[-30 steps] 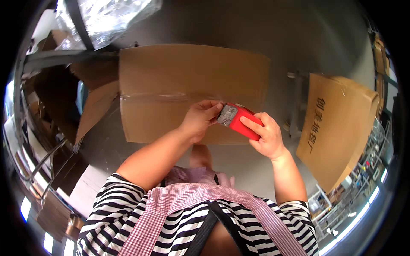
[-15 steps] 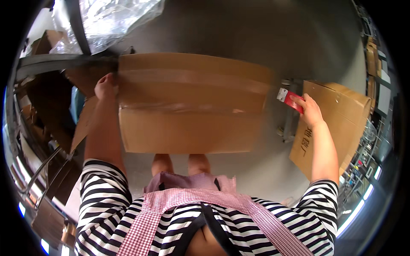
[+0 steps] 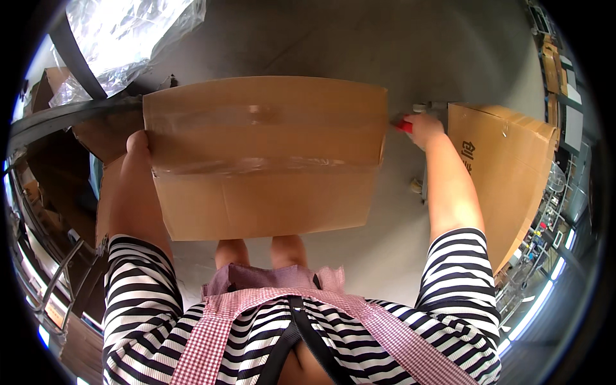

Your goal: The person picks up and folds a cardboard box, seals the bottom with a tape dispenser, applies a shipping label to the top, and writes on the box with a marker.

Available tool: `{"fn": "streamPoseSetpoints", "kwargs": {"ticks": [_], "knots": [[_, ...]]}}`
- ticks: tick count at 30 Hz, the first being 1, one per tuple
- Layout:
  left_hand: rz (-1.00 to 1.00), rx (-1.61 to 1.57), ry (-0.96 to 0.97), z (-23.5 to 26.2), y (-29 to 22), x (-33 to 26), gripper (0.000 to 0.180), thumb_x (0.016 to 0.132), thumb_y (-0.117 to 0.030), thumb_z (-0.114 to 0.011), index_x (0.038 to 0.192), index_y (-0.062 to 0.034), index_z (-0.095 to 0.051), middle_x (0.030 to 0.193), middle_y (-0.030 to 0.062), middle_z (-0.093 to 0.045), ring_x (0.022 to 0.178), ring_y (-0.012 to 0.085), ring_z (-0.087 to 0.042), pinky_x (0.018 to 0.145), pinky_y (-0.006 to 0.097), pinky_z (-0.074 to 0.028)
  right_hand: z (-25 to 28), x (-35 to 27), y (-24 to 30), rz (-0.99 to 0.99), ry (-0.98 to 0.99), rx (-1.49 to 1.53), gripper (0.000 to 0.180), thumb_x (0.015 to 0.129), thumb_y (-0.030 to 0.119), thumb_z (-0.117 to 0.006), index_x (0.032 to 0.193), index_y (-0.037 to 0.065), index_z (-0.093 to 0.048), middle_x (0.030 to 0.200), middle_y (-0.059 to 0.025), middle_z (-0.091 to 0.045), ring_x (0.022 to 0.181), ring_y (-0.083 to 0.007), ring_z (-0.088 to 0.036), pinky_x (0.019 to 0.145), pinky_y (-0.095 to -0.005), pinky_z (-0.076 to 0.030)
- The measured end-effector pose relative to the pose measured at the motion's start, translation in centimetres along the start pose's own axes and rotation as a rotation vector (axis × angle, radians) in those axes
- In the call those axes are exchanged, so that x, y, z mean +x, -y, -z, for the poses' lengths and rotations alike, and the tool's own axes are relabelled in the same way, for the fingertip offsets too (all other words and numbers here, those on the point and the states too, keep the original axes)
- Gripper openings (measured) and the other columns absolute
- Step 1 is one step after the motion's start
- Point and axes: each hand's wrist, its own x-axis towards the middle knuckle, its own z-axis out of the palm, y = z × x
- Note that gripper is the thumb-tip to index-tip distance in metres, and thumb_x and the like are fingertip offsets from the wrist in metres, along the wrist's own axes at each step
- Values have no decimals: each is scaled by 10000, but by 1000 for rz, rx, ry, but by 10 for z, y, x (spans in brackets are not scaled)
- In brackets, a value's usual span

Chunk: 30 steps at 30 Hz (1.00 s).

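Note:
A large brown cardboard box [image 3: 269, 205] is in front of me, above my legs, with clear tape along the seam of the face I see. My left hand [image 3: 137, 142] grips its left edge; most of the fingers are hidden behind it. Just off the box's right edge, my right hand [image 3: 427, 130] is closed round a small red tool [image 3: 404, 126]. That tool's flat silver end, visible earlier, is blurred now and points toward the box.
Another brown cardboard box [image 3: 497, 173] stands at the right, beside a wheeled metal frame [image 3: 417, 186]. Dark metal bars [image 3: 70, 119] and clear plastic wrap [image 3: 128, 38] are at the far left. Shelving with small goods lines the right rim.
My right hand has moved left with the red tool, from beside the other box to the large box's right edge. The large box and my left hand have shifted left in view.

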Motion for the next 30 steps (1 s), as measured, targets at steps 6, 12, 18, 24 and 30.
{"fn": "streamPoseSetpoints", "kwargs": {"ticks": [6,12,18,24,30], "knots": [[-1177,16,138,-50,60,-79,281,969,-225,-587,1182,-61,-669,1110,67,-673,965,209,-626,877,364,-507,27,-112,-2,-56,-411,285,667,729,-45,-639,1317,269,-623,1094,-118,-577,1064,-316,-605,891,-391,-515],[-415,-12,1032,-141,211,-301,571,1020,-514,-474,1245,-6,-609,1313,171,-595,1238,243,-550,1064,348,-411,51,-208,101,423,-579,735,700,611,-54,-654,1283,140,-643,1065,-139,-569,939,-308,-596,820,-362,-506],[-135,-106,1045,-109,182,-364,449,996,-350,-616,1251,21,-614,1158,98,-679,1077,168,-622,983,319,-463,49,-217,182,665,-572,669,728,553,-42,-725,1241,188,-670,1065,-124,-594,914,-327,-606,786,-415,-520],[-308,121,630,-26,231,-309,171,974,-161,-637,1045,-10,-671,976,54,-686,913,146,-637,833,283,-515,-1,-226,207,790,-389,589,740,580,13,-773,1264,269,-653,1073,-128,-593,940,-338,-610,806,-428,-527],[-525,-182,239,131,202,-163,109,964,-114,-637,1037,-47,-682,975,37,-678,891,164,-635,848,313,-515,-62,-260,82,457,-287,281,762,576,-38,-754,1258,285,-653,1059,-111,-585,972,-341,-603,854,-421,-523]]}}
